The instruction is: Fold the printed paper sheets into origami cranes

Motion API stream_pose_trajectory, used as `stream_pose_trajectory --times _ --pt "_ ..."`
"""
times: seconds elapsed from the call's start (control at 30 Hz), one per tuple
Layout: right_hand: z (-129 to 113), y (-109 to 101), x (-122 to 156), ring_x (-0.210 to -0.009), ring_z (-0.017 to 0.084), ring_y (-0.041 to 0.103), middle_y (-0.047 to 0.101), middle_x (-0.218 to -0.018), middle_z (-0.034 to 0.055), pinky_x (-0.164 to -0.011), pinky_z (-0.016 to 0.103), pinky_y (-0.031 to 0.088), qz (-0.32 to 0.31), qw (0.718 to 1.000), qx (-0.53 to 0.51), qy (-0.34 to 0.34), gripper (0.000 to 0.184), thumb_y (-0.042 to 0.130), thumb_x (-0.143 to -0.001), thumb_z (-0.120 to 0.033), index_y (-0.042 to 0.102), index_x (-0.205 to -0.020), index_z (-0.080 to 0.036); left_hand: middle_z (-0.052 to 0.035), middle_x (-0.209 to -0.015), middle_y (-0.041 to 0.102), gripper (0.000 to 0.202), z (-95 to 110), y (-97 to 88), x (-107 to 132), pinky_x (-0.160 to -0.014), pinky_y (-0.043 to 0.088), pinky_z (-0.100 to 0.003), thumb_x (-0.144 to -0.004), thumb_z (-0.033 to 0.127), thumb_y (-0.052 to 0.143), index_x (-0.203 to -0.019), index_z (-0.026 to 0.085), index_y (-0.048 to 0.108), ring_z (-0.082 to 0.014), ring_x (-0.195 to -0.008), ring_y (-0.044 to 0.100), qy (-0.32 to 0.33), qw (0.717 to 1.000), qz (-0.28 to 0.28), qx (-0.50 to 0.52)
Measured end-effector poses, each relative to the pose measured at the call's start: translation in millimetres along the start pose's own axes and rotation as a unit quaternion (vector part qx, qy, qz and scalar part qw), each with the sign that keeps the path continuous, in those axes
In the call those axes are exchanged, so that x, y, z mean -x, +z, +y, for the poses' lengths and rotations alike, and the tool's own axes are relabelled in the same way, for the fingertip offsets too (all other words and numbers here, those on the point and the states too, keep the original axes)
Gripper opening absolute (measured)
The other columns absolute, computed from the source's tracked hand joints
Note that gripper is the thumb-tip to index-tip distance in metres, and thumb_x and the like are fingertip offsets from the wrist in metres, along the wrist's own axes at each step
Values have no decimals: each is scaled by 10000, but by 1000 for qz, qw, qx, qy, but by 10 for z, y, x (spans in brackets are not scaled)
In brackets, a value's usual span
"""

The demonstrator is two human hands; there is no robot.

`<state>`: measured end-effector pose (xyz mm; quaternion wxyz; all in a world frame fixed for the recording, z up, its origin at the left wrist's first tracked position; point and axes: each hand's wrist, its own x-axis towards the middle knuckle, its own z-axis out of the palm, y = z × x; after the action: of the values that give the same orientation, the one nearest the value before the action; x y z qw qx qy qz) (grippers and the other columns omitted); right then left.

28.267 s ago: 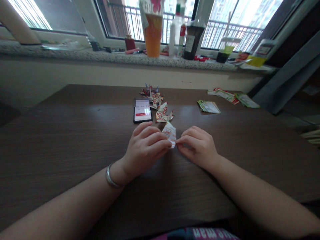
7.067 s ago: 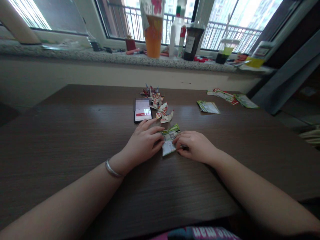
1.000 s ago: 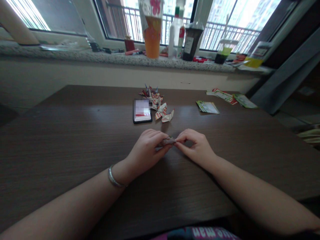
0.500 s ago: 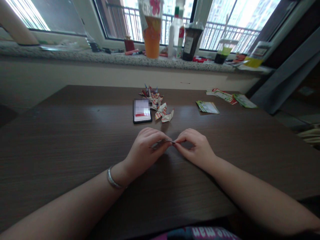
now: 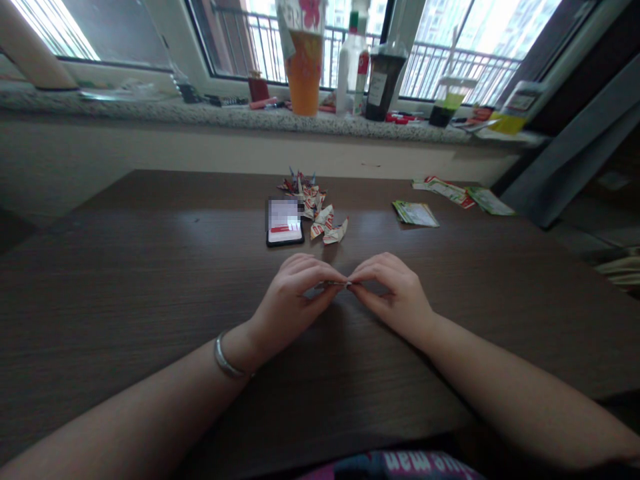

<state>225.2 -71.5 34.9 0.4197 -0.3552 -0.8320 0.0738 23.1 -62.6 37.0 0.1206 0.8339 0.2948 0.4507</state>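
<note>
Between my two hands is a small, thin folded piece of paper (image 5: 331, 284), seen edge-on and mostly covered by fingers. My left hand (image 5: 300, 287), with a silver bangle at its wrist, pinches it between thumb and fingers. From the other side, my right hand (image 5: 393, 287) pinches the paper's right end, fingertips almost touching those of the left. Beyond the hands lie several folded paper pieces (image 5: 323, 221) with red print, in a loose row. A phone (image 5: 285, 237) with a lit screen sits left of them.
A stack of green-and-white paper packets (image 5: 416, 214) lies right of the middle on the brown table (image 5: 125, 280). More flat wrappers (image 5: 450, 192) are at the back right. Along the windowsill (image 5: 220, 115) stand a tall orange drink cup (image 5: 304, 77), bottles and other cups.
Both hands stay in nearly the same place. My right fingers have shifted slightly left and up, and the paper's edge now looks more level.
</note>
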Motion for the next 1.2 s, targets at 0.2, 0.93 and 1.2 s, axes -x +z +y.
stream_pose_trajectory --times 0.2,0.93,1.2 --pt "19 -3 -2 -814 165 621 694 -825 19 -770 324 490 -3 1000 1 -3 53 628 -838 -185 634 -846 -237 -12 -810 712 49 6 0 -8 -878 478 -357 -850 192 621 -861 204 668 -150 -778 636 0 1000 -9 -3" --pt "23 15 -32 -793 168 620 684 -811 17 -765 344 489 4 997 -78 26 82 611 -804 -148 614 -818 -229 19 -765 683 39 20 -3 -3 -835 469 -331 -835 171 632 -830 209 638 -130 -740 614 21 998 23 -46" --pt "3 20 -15 -810 164 621 690 -823 11 -790 348 483 0 998 -58 -6 87 619 -819 -155 620 -846 -237 4 -766 653 38 24 -1 9 -790 453 -319 -824 164 638 -811 195 619 -142 -754 588 20 997 -2 -70"
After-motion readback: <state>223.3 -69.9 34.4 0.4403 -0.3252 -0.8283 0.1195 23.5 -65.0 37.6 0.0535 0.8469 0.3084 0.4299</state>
